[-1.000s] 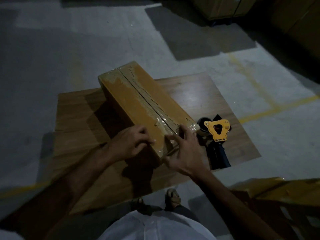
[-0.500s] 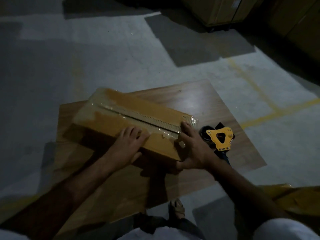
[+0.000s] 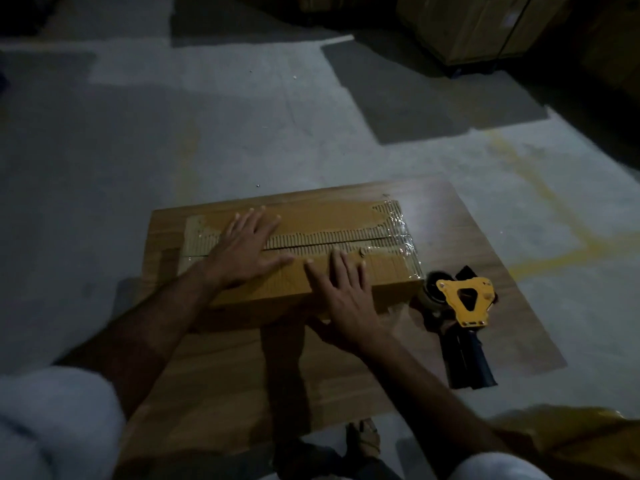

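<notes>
Cardboard box [image 3: 346, 220] lies flat on wooden board [image 3: 221, 382], which lies on concrete floor [image 3: 173, 133]. Left hand [image 3: 242, 251] rests on box top, left part; right hand [image 3: 346, 296] on near edge, centre. Tape dispenser [image 3: 464, 306] on board, just right of box.

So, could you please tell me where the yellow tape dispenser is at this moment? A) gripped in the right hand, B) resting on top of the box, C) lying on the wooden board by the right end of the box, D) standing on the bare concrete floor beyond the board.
C: the tape dispenser lies on the wooden board beside the right end of the cardboard box, while the left hand and right hand lie flat on the box.
</notes>
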